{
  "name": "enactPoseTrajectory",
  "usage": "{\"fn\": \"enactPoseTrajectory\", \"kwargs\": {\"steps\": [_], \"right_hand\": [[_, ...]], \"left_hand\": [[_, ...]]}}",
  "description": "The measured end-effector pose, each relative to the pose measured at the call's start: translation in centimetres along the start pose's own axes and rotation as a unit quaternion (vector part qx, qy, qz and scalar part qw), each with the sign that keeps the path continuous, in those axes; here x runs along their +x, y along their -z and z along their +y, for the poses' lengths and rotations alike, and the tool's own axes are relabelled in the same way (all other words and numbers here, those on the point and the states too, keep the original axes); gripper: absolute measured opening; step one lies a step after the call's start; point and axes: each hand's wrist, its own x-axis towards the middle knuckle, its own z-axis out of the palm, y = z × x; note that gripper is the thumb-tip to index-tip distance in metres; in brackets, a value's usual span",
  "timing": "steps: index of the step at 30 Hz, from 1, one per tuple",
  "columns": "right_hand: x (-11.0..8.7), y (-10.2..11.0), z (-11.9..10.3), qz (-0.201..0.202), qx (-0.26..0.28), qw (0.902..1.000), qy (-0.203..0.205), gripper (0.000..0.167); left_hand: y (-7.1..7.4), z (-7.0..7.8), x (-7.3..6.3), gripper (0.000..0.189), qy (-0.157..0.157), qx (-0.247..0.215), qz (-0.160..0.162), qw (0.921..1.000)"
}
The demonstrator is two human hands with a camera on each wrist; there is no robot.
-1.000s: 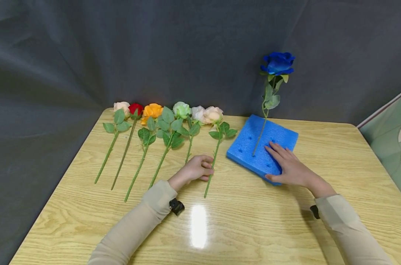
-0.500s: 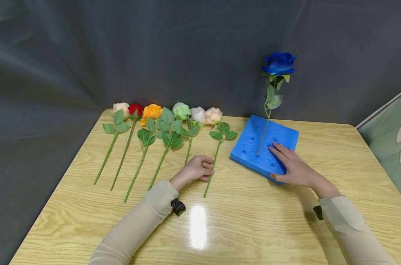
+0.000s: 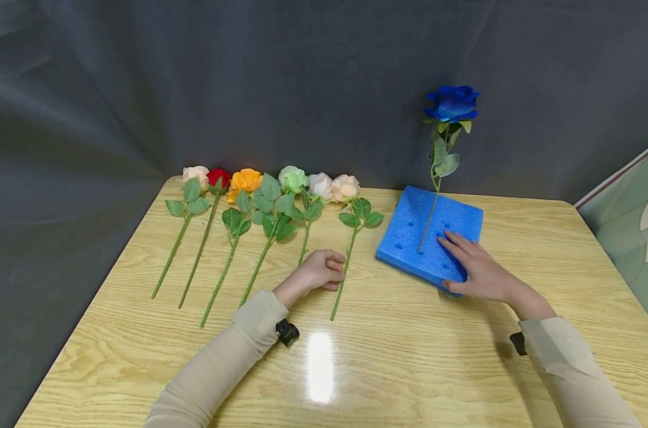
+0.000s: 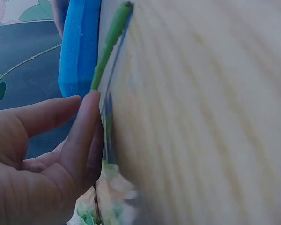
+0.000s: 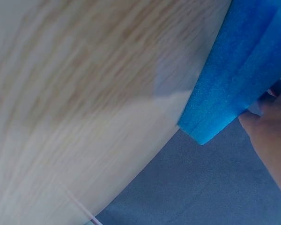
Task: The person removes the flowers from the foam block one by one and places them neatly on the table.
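Note:
In the head view my left hand (image 3: 317,270) is at the lower stem of the peach rose (image 3: 345,188), the rightmost of the flowers lying down. Its fingers are curled, and the left wrist view has a fingertip over the green stem (image 4: 110,42), the thumb tip close by. My right hand (image 3: 481,270) lies over the right part of a blue foam block (image 3: 404,208), fingers spread across the top and thumb at the front edge. Small holes dot the block. From one of them a blue rose (image 3: 452,104) stands up, tilted slightly right.
To the left lie a pale pink rose (image 3: 195,173), a red rose (image 3: 219,177), an orange rose (image 3: 246,180), a green rose (image 3: 293,178) and a white rose (image 3: 320,185), stems toward me. A dark cloth (image 3: 324,83) hangs behind the wooden table (image 3: 409,362).
The foam block has slid a little to the right and turned slightly, with my right hand on it and the blue rose standing in it. My left hand stays at the peach rose's stem.

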Motion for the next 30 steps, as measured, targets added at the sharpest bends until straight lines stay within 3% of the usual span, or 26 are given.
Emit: {"fn": "enactPoseTrajectory", "kwargs": {"steps": [11, 23, 30], "right_hand": [[-0.1, 0.3, 0.5, 0.000, 0.000, 1.0000, 0.004, 0.084], [-0.6, 0.0, 1.0, 0.002, 0.012, 0.9997, 0.021, 0.079], [-0.8, 0.2, 1.1, 0.000, 0.021, 0.9995, 0.022, 0.075]], "left_hand": [[-0.4, 1.5, 0.6, 0.042, -0.078, 0.007, 0.001, 0.9970], [-3.0, 3.4, 1.6, 0.038, -0.167, -0.012, 0.006, 0.9859], [-4.7, 4.3, 2.6, 0.043, -0.169, -0.063, -0.006, 0.9835]]}}
